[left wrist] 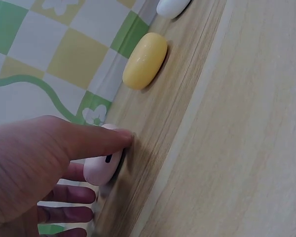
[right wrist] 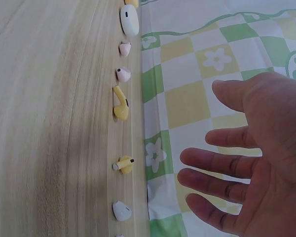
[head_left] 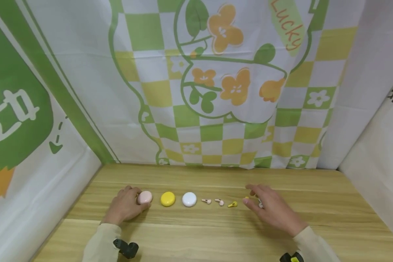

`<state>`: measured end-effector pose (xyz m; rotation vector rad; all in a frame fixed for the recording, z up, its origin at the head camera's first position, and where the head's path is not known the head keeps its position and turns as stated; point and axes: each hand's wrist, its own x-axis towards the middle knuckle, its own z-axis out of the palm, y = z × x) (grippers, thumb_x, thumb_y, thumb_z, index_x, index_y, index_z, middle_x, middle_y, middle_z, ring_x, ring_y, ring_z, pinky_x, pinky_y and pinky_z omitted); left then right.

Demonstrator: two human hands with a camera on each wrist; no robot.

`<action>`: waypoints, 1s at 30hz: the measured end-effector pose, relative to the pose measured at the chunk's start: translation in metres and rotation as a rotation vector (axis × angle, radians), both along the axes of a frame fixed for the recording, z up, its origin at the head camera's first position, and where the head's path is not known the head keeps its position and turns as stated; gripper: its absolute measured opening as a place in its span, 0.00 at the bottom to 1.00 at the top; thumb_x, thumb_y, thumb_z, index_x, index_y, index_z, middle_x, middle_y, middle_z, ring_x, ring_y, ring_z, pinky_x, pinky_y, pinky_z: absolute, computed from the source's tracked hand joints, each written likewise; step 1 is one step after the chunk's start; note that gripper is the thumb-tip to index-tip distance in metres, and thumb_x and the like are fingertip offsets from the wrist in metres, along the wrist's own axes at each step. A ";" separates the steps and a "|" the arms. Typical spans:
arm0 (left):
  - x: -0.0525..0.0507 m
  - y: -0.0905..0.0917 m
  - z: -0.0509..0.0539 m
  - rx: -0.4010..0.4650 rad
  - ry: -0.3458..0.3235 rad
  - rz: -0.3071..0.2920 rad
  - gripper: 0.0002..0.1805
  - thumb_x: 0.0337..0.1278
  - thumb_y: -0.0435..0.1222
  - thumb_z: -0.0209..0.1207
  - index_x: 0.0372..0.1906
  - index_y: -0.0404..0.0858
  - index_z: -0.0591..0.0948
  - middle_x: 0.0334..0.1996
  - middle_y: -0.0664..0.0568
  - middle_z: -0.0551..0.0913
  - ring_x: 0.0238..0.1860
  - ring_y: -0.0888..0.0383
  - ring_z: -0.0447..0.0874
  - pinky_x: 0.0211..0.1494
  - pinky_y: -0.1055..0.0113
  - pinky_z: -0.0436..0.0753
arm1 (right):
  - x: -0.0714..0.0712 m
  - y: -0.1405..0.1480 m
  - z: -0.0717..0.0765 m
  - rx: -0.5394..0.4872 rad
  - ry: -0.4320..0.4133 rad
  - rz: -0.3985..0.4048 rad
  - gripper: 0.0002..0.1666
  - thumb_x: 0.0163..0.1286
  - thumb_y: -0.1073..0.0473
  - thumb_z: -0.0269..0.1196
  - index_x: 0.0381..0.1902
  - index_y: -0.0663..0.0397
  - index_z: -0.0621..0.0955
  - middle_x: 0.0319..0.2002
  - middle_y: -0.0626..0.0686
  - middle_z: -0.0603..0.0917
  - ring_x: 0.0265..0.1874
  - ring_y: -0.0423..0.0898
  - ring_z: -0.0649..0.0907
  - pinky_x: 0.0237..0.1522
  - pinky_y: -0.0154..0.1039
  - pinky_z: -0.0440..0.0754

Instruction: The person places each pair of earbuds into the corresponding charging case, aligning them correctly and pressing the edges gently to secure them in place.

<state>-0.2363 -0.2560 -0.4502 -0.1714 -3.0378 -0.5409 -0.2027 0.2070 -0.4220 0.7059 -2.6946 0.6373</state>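
My left hand point(head_left: 126, 206) holds a round pink earbud case point(head_left: 145, 197) at the row's left end, thumb and fingers on either side. In the left wrist view the thumb lies across the case point(left wrist: 102, 163). A yellow case point(head_left: 167, 199) and a white case point(head_left: 189, 199) stand to its right. Further right lie two pink earbuds point(head_left: 206, 201) and a yellow earbud point(head_left: 232, 204). My right hand point(head_left: 273, 208) hovers over the row's right end, fingers spread, holding nothing. It partly hides a second yellow earbud point(right wrist: 123, 164) and a white earbud point(right wrist: 122, 211).
The wooden table point(head_left: 196, 236) carries the whole row. Behind it hangs a checked, flowered cloth point(head_left: 216, 138). Printed cloth also closes off the left point(head_left: 68, 174) and right sides point(head_left: 380, 153). A dark device point(head_left: 127, 249) sits at the left wrist.
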 end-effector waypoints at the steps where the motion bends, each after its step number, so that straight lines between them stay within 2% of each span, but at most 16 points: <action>1: 0.000 0.000 0.000 0.006 0.001 -0.001 0.31 0.53 0.50 0.73 0.50 0.28 0.82 0.43 0.40 0.80 0.44 0.42 0.78 0.44 0.44 0.79 | 0.000 -0.001 0.000 -0.007 -0.009 0.005 0.27 0.74 0.46 0.64 0.59 0.61 0.81 0.42 0.52 0.85 0.41 0.50 0.85 0.42 0.49 0.83; 5: 0.001 -0.001 -0.001 0.037 0.003 -0.005 0.30 0.53 0.49 0.73 0.48 0.27 0.82 0.40 0.43 0.80 0.41 0.46 0.78 0.45 0.46 0.78 | 0.000 -0.004 0.000 -0.035 -0.065 0.009 0.24 0.74 0.46 0.64 0.56 0.60 0.83 0.44 0.52 0.86 0.42 0.49 0.85 0.42 0.45 0.84; 8: 0.001 0.000 0.000 0.056 0.012 -0.011 0.31 0.53 0.48 0.73 0.49 0.25 0.81 0.41 0.42 0.81 0.43 0.45 0.79 0.48 0.46 0.79 | 0.001 -0.006 0.000 -0.043 -0.093 0.008 0.24 0.74 0.46 0.64 0.56 0.59 0.83 0.44 0.51 0.86 0.43 0.48 0.84 0.41 0.43 0.84; 11: 0.002 0.004 0.004 0.066 0.041 -0.023 0.32 0.54 0.48 0.72 0.51 0.25 0.81 0.44 0.38 0.82 0.48 0.40 0.80 0.52 0.44 0.79 | 0.002 -0.009 0.002 -0.053 -0.111 0.010 0.25 0.74 0.45 0.64 0.56 0.58 0.83 0.44 0.50 0.86 0.43 0.46 0.84 0.41 0.42 0.84; 15: 0.003 0.013 0.012 0.068 0.123 -0.058 0.31 0.53 0.47 0.73 0.50 0.25 0.82 0.42 0.39 0.82 0.46 0.41 0.81 0.52 0.45 0.79 | 0.003 -0.012 0.004 -0.074 -0.113 0.027 0.25 0.74 0.43 0.63 0.56 0.57 0.83 0.42 0.48 0.86 0.43 0.45 0.85 0.42 0.41 0.83; 18: 0.005 0.026 0.020 0.075 0.192 -0.086 0.29 0.52 0.47 0.74 0.49 0.27 0.82 0.39 0.43 0.82 0.43 0.45 0.81 0.50 0.47 0.80 | 0.004 -0.016 0.005 -0.100 -0.103 0.057 0.24 0.74 0.45 0.64 0.55 0.57 0.84 0.41 0.47 0.86 0.42 0.45 0.85 0.43 0.44 0.84; 21: 0.008 0.042 0.028 0.086 0.240 -0.110 0.29 0.51 0.46 0.75 0.50 0.28 0.83 0.41 0.44 0.81 0.45 0.44 0.81 0.50 0.46 0.80 | 0.005 -0.020 0.006 -0.124 -0.090 0.078 0.22 0.74 0.47 0.65 0.55 0.58 0.84 0.41 0.47 0.87 0.41 0.45 0.85 0.44 0.47 0.85; 30: 0.018 0.093 0.045 0.082 0.390 -0.203 0.28 0.47 0.45 0.78 0.49 0.31 0.82 0.43 0.44 0.82 0.48 0.44 0.80 0.51 0.48 0.80 | 0.005 -0.033 0.009 -0.142 -0.025 0.036 0.21 0.73 0.46 0.65 0.53 0.55 0.85 0.47 0.49 0.87 0.48 0.46 0.86 0.49 0.48 0.84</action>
